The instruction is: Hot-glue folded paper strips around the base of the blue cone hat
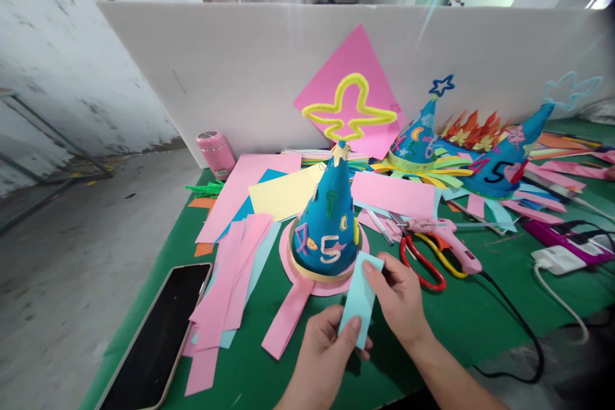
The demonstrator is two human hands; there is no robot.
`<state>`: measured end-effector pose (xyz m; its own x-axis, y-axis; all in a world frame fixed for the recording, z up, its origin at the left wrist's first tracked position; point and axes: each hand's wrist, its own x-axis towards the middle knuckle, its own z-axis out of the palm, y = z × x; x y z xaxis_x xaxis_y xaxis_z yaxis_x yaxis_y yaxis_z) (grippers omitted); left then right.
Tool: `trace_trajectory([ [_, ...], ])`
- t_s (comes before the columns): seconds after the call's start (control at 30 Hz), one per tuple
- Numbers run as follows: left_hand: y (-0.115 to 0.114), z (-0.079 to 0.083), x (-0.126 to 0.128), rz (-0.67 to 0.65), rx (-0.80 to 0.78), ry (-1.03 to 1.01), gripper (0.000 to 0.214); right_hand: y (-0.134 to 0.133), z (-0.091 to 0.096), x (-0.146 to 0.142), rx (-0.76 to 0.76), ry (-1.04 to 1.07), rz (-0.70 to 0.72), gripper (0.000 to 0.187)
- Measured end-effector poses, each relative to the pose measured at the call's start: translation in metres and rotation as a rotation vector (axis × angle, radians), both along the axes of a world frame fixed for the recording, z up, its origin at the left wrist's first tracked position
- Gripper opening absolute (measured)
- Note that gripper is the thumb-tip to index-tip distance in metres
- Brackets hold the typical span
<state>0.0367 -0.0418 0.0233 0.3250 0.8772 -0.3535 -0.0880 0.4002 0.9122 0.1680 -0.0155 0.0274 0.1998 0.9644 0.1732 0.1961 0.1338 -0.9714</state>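
Note:
Both hands hold one light blue paper strip (359, 300) just in front of a blue cone hat (329, 224). My left hand (323, 349) pinches the strip's lower end between thumb and fingers. My right hand (400, 298) grips its upper end, the index fingertip lying on top. The hat stands upright on a pink paper disc (321, 285), bears the figure 5 and is topped by a yellow pipe-cleaner star (350, 109). A pink strip (287, 317) sticks out from under the disc toward me.
A pink glue gun (444, 240) and red-and-yellow scissors (425, 262) lie right of the hat. Pink strips (230, 288) and a black phone (161, 336) lie on the left. Two more decorated hats (500, 163) stand at the back right. A power strip (564, 246) sits at the right.

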Motion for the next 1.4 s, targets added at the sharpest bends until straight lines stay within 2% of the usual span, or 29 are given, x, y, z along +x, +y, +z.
trace_trajectory([
  [0.17, -0.004, 0.003, 0.001, 0.023, -0.022, -0.007, 0.039, -0.001, 0.001, 0.001, 0.001, 0.019, 0.036, 0.029],
  [0.37, -0.007, 0.001, -0.001, 0.055, 0.005, -0.01, 0.04, -0.006, 0.005, -0.003, -0.083, 0.149, 0.186, 0.025],
  [0.5, -0.009, -0.001, -0.002, 0.07, -0.021, -0.041, 0.038, -0.006, 0.005, -0.007, -0.149, 0.265, 0.158, 0.024],
  [0.67, -0.014, -0.005, -0.002, 0.087, -0.043, -0.08, 0.035, -0.007, 0.005, -0.008, -0.149, 0.296, 0.149, 0.021],
  [0.83, -0.018, -0.014, -0.005, 0.078, -0.018, -0.098, 0.033, -0.017, 0.01, -0.006, -0.05, 0.18, 0.17, 0.017],
  [1.0, -0.019, -0.016, -0.007, 0.064, 0.019, -0.187, 0.025, -0.028, 0.019, -0.005, 0.153, 0.043, 0.235, 0.006],
  [1.17, -0.017, -0.011, -0.01, 0.046, 0.083, -0.213, 0.024, -0.033, 0.026, -0.006, 0.328, -0.019, 0.309, 0.025],
  [1.3, -0.017, -0.012, -0.01, 0.029, 0.087, -0.204, 0.023, -0.032, 0.026, -0.007, 0.32, -0.023, 0.304, 0.028],
  [1.4, -0.019, -0.013, -0.01, 0.033, 0.069, -0.2, 0.023, -0.03, 0.024, -0.008, 0.27, -0.004, 0.288, 0.024],
])
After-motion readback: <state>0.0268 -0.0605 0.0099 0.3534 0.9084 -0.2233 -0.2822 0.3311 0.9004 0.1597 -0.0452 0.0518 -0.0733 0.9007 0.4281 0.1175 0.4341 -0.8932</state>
